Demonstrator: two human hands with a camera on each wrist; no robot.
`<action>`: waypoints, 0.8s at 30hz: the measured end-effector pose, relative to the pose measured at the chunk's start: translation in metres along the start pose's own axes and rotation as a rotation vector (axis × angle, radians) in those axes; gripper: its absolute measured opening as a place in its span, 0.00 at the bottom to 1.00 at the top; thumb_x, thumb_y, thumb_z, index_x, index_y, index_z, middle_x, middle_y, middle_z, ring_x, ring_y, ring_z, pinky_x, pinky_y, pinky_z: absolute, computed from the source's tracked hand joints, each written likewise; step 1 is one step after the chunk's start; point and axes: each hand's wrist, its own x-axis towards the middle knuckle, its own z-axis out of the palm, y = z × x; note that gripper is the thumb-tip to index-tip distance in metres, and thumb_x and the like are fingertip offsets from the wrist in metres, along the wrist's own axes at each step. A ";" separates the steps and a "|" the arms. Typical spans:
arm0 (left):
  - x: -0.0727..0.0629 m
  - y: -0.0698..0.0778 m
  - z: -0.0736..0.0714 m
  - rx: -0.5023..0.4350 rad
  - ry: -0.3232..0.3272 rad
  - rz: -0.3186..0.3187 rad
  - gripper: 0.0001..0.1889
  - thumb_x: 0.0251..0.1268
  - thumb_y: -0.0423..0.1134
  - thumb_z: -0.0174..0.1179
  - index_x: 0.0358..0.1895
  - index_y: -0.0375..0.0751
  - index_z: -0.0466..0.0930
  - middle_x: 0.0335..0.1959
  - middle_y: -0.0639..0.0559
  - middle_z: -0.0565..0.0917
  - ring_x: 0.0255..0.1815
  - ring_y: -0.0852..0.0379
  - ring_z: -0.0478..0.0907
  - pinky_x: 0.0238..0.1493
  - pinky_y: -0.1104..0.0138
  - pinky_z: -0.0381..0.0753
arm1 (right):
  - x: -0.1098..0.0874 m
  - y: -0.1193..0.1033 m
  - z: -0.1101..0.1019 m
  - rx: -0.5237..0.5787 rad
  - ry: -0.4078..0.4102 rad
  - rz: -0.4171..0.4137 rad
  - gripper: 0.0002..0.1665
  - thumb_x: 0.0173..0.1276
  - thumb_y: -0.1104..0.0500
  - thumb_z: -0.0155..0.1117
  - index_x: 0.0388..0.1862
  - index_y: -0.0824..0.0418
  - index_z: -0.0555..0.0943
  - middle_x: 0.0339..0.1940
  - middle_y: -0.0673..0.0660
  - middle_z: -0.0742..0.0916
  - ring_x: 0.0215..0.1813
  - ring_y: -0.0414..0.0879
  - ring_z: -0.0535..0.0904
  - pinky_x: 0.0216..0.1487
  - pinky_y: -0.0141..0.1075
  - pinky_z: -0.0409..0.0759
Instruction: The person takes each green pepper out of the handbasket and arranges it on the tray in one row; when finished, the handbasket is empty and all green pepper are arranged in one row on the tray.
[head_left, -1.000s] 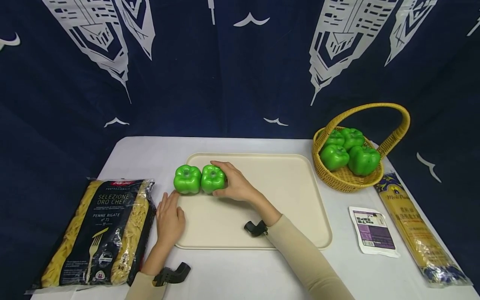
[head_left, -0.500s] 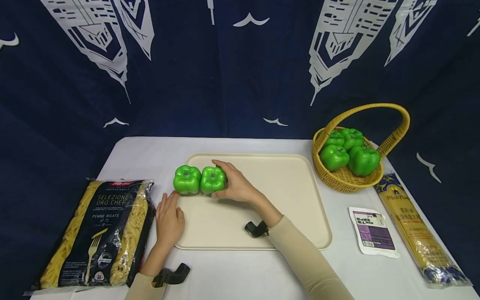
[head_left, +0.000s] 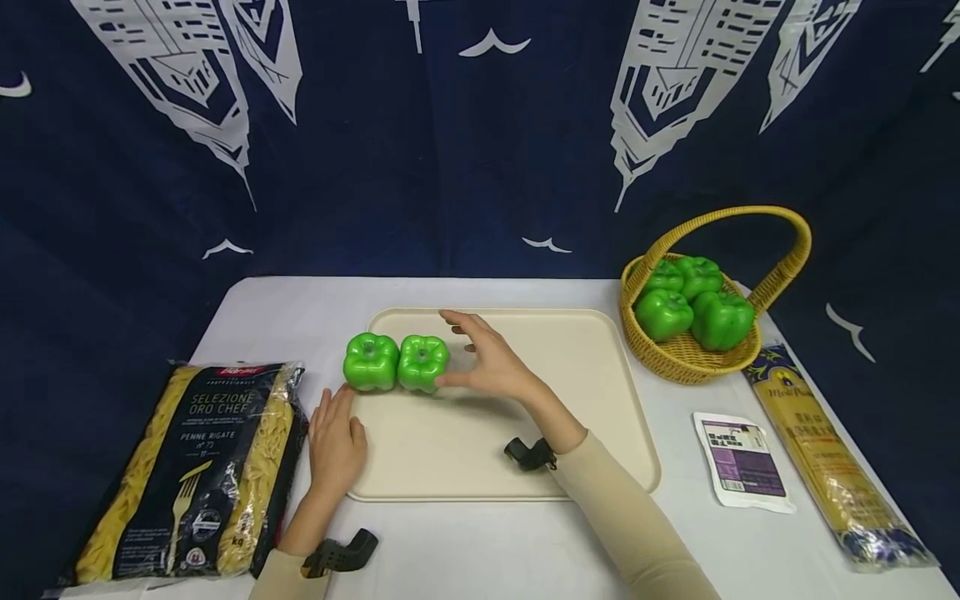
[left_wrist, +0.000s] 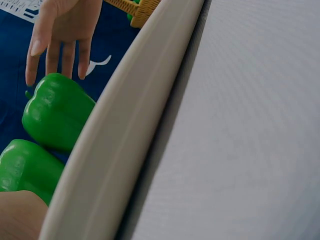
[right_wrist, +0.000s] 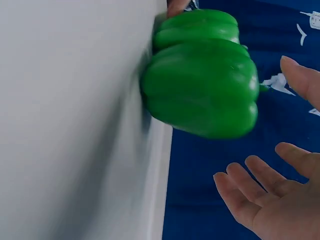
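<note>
Two green bell peppers stand side by side at the left end of a beige tray [head_left: 495,454]. The right-hand bell pepper [head_left: 423,363] is apart from my right hand [head_left: 491,362], whose fingers are spread beside it; the right wrist view shows the gap between palm [right_wrist: 292,212] and pepper [right_wrist: 202,90]. My left hand [head_left: 337,442] lies at the tray's left edge, fingers extended, fingertips close to the left bell pepper [head_left: 371,362]. Whether those fingertips touch the pepper cannot be told. In the left wrist view the tray rim [left_wrist: 125,115] hides part of both peppers.
A wicker basket [head_left: 675,367] with several green bell peppers stands at the back right. Nearer on that side lie a white and purple packet [head_left: 741,462] and a long pack of spaghetti [head_left: 828,450]. A big bag of penne [head_left: 191,467] lies at the left.
My right hand has let go of the right-hand pepper, opened its fingers wider and drawn slightly to the right. The peppers and my left hand stay in place.
</note>
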 end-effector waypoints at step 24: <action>0.000 0.000 0.000 0.001 -0.011 -0.014 0.24 0.63 0.24 0.46 0.64 0.23 0.68 0.68 0.29 0.69 0.75 0.29 0.54 0.75 0.41 0.48 | -0.102 0.039 -0.118 -0.100 0.377 0.058 0.46 0.53 0.68 0.76 0.71 0.64 0.67 0.67 0.63 0.75 0.65 0.60 0.73 0.60 0.35 0.78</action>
